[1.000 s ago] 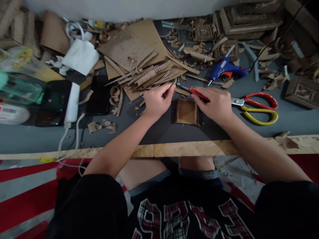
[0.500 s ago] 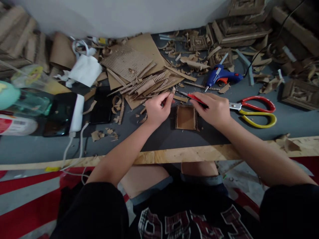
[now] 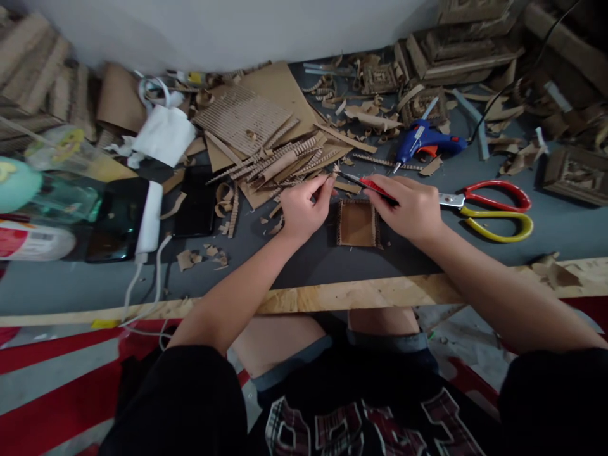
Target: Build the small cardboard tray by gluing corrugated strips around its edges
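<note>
Red-handled tool (image 3: 375,184) is gripped in my R hand (image 3: 411,206), over the table nr the small cardboard tray (image 3: 358,225); L hand (image 3: 306,206) pinches a tiny brown sliver (image 3: 336,170) at the tip. Vs 1 s ago: hands approx. same, tray unmoved. Tool's slim w/ dark pointed end. Grey table (image 3: 313,269) has cardboard scraps (image 3: 289,152), blue glue gun (image 3: 418,144), scissors (image 3: 458,201); pale wall (image 3: 237,31) behind.

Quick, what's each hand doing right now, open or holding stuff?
Left hand: closed, pinching a tiny brown piece, apparently cardboard.
Right hand: closed around a slim red tool with a dark pointed tip.
</note>
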Demonstrator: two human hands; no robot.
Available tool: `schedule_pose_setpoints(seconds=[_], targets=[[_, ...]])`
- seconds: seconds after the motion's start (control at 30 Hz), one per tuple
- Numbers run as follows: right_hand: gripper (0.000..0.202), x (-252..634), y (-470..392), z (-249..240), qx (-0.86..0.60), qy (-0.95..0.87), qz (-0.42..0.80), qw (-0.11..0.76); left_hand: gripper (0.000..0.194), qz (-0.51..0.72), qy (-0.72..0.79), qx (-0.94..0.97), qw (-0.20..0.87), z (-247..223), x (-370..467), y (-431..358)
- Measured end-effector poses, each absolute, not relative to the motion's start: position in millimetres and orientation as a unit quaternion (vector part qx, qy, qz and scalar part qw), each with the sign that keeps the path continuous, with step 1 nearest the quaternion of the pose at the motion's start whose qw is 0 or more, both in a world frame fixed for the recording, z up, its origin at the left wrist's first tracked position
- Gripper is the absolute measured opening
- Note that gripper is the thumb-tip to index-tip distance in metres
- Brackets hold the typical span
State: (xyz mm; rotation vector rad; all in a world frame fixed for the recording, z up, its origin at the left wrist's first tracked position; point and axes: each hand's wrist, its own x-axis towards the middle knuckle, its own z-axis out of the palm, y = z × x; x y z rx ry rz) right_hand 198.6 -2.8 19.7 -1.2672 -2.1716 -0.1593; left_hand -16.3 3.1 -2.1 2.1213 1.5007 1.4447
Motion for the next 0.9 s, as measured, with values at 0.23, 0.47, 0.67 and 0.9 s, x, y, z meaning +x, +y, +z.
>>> schedule_pose_setpoints(seconds=[0.23, 0.47, 0.67, 0.9], targets=[[0.035, 198, -7, 22, -0.495, -0.819, -0.09, 0.274, 0.049, 0.515, 0.514, 0.679, 0.095, -1, -18, 4], [0.039, 207, -1, 25, -0.548, -0.798, -0.062, 0.243, 0.045, 0.569, 0.487, 0.644, 0.156, -4, -16, 8], [0.041, 203, -4, 19, -0.529, -0.806, -0.054, 0.26, 0.039, 0.581, 0.413, 0.66, 0.238, -6, -17, 7], [0.042, 235, 17, 64, -0.682, -0.673, -0.08, 0.275, 0.04, 0.565, 0.392, 0.677, 0.262, -9, -22, 7]])
